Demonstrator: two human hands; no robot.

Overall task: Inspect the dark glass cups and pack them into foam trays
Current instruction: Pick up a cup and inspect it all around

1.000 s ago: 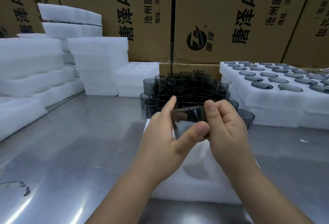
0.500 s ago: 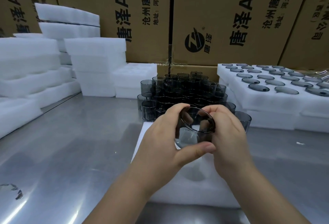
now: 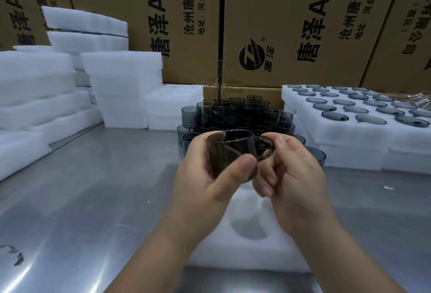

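Both hands hold one dark glass cup (image 3: pixel 229 152) up in the air in the middle of the view. The left hand (image 3: pixel 203 178) grips the body of the cup, with the thumb across the near side and the fingers curled round the far side. The right hand (image 3: pixel 293 176) pinches the cup's handle between thumb and forefinger, and its other fingers are curled in toward the palm. The cup stands roughly upright with its mouth up.

Below the hands a white foam tray (image 3: pixel 254 255) lies on the shiny metal worktop (image 3: pixel 81 187). One round pocket (image 3: pixel 248 228) in it shows between the wrists and holds nothing.

Just behind the held cup stands a pile of cups (image 3: pixel 238 115) of the same dark glass, crowded together and stacked. To the right a filled tray (image 3: pixel 338 140) sits on top of other foam, with a dark cup in each pocket. On the left are foam stacks (image 3: pixel 121 78), white and piled several high. Printed cardboard boxes (image 3: pixel 291 24) form a wall along the back.
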